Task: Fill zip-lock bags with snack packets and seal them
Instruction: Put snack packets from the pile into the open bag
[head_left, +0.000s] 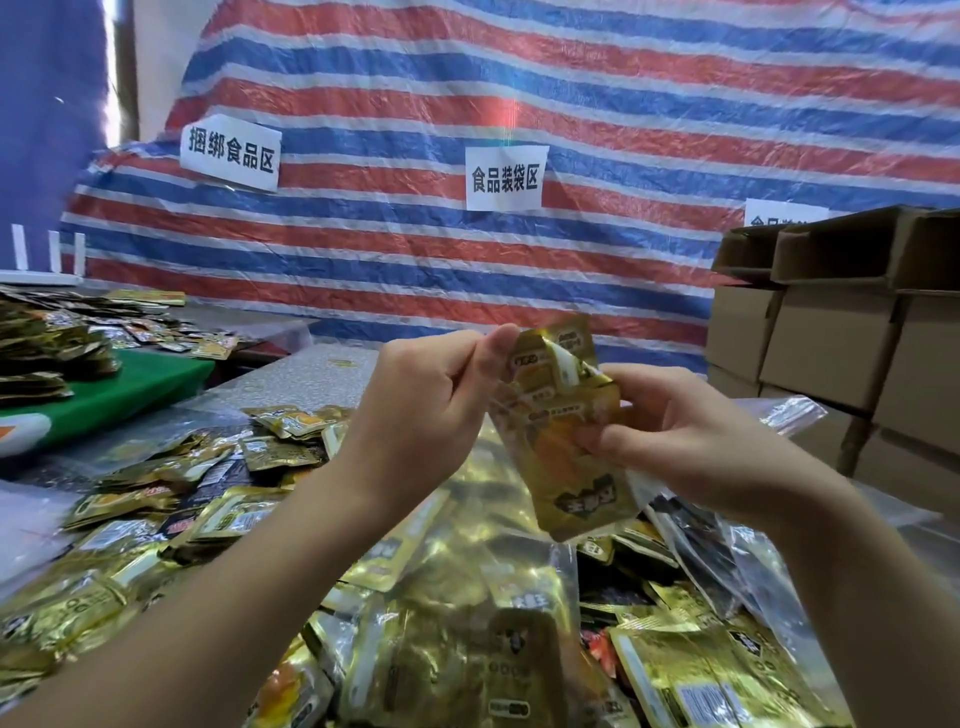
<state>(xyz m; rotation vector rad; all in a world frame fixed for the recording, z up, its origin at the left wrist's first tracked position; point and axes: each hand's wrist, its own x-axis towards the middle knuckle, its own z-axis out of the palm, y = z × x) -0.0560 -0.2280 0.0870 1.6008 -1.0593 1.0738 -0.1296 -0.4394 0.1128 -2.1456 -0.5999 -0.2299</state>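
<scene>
Snack packets (563, 415), a small gold bundle of them, are held up between both hands above the heaped table, apparently inside a clear zip-lock bag (597, 499) whose film is hard to make out against the foil. From the head camera, the left hand (426, 415) has thumb and curled fingers pinched on the bundle's top left corner, probably to hold the bag's mouth steady. The right hand (675, 441) grips the bundle from its right side, fingers wrapped round the middle, likely squaring the packets so they sit flat before the strip is pressed closed. Whether the seal is already shut cannot be told.

Below and around both hands lies a loose pile of gold packets (156, 519), within easy reach for the next fill. Just under the right hand, clear empty bags (727, 551) lie spread. Beyond the right hand stand stacked cardboard boxes (831, 353), and behind everything hangs a striped tarp (519, 93) with paper signs (505, 178).
</scene>
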